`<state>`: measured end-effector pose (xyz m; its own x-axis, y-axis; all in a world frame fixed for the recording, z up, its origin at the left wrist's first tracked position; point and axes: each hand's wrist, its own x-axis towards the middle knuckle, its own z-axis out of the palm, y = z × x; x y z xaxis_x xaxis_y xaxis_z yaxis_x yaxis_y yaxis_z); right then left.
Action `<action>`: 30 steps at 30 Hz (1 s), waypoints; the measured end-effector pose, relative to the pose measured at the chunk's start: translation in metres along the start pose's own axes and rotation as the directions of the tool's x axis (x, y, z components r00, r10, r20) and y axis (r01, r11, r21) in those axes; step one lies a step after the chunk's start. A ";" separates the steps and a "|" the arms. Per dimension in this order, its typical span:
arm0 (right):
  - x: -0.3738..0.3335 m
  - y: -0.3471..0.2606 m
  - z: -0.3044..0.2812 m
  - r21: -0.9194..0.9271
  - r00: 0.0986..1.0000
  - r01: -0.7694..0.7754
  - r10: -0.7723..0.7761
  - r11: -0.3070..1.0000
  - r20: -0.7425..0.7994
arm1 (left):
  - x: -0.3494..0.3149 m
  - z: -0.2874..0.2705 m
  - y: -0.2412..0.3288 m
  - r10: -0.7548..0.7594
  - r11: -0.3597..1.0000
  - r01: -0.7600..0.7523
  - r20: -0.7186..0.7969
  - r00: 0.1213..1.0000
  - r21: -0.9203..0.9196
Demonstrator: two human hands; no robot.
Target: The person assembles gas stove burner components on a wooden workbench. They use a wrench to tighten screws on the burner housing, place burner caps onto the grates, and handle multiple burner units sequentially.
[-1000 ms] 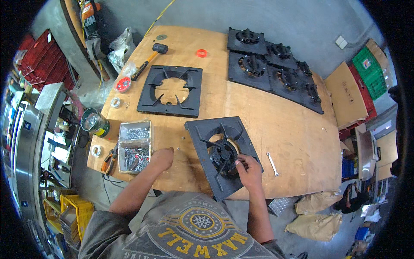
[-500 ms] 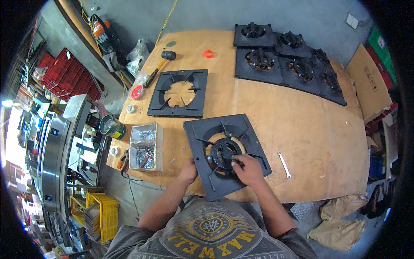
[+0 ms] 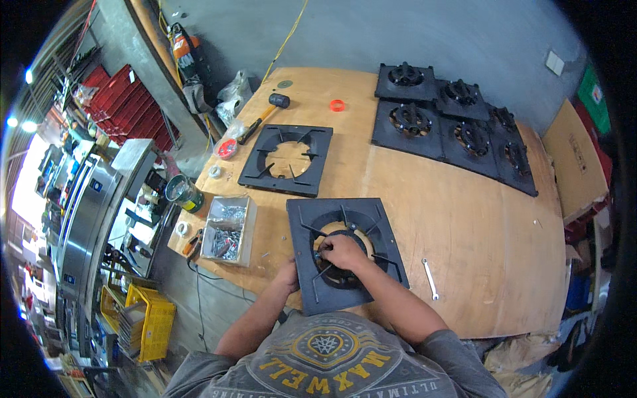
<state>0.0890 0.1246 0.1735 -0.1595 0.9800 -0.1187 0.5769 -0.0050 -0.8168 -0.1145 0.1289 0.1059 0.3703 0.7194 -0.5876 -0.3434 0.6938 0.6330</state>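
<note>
A square black cast-iron stove grate (image 3: 312, 292) lies at the table's near edge, with a round black burner (image 3: 345, 275) in its central opening. My left hand (image 3: 288, 275) grips the grate's left edge, its fingers partly hidden beneath it. Over the burner, my right hand (image 3: 344, 252) has its fingers curled and pinched together at the burner's left side. Whatever lies between those fingers is hidden. Beyond, a second black grate (image 3: 251, 159) rests flat with its opening bare. A combination wrench (image 3: 430, 280) lies right of the work.
A divided box of screws (image 3: 249, 232), a green can (image 3: 186, 194) and pliers (image 3: 194, 244) stand left. Farther back are a mallet (image 3: 265, 116) and an orange ring (image 3: 337, 105). Several burner-fitted grates (image 3: 441, 126) sit at the back right, near a cardboard sheet (image 3: 576, 159).
My right hand has moved from the burner's right side across to its left. The grate has turned slightly and sits squarer to me. My left hand keeps hold of its edge.
</note>
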 end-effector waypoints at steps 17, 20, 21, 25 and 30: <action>0.001 -0.009 0.002 -0.071 0.996 -0.087 0.088 0.994 0.009 | 0.035 -0.013 -0.054 -0.040 0.969 0.094 0.229 0.973 -0.228; 0.001 -0.010 0.001 -0.069 0.995 -0.100 0.102 0.993 0.013 | 0.040 -0.022 -0.059 -0.030 0.958 0.100 0.251 0.967 -0.270; 0.001 -0.010 0.001 -0.071 0.994 -0.106 0.107 0.992 0.008 | 0.038 -0.023 -0.060 -0.018 0.953 0.087 0.231 0.973 -0.289; -0.002 -0.013 0.000 -0.082 0.993 -0.117 0.117 0.990 -0.008 | 0.019 -0.016 -0.049 -0.002 0.942 0.042 0.122 0.993 -0.333; -0.004 -0.017 -0.002 -0.067 0.993 -0.118 0.117 0.991 -0.010 | 0.001 -0.001 -0.036 -0.007 0.940 -0.005 -0.035 0.999 -0.341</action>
<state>0.0815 0.1216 0.1884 -0.0827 0.9746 -0.2080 0.6437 -0.1071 -0.7577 -0.1028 0.1046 0.0819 0.3424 0.7151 -0.6094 -0.6190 0.6596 0.4263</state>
